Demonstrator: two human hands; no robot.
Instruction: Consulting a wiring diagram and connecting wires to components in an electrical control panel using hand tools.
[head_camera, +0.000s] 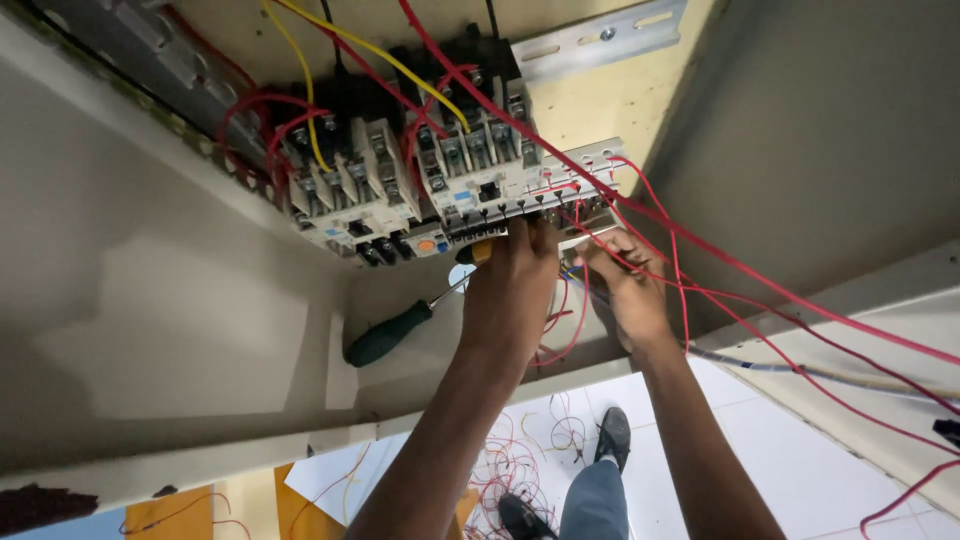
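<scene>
Inside an open electrical cabinet, my left hand (510, 290) reaches up to the lower terminals of a white and black contactor (480, 170). It is closed around a tool with a yellow handle end (481, 252); the tip is hidden. My right hand (625, 295) is just to its right, fingers pinched on a thin red wire (600, 240) under the perforated metal rail (590, 165). A second contactor (350, 190) sits to the left. Red and yellow wires (400, 65) run into both units from above.
A green-handled screwdriver (390, 335) lies on the cabinet's inner wall left of my left hand. Long red wires (780, 290) trail out to the right over the cabinet frame (850, 300). Below are a tiled floor (780, 450), loose red wire scraps (510, 460) and my shoes (612, 435).
</scene>
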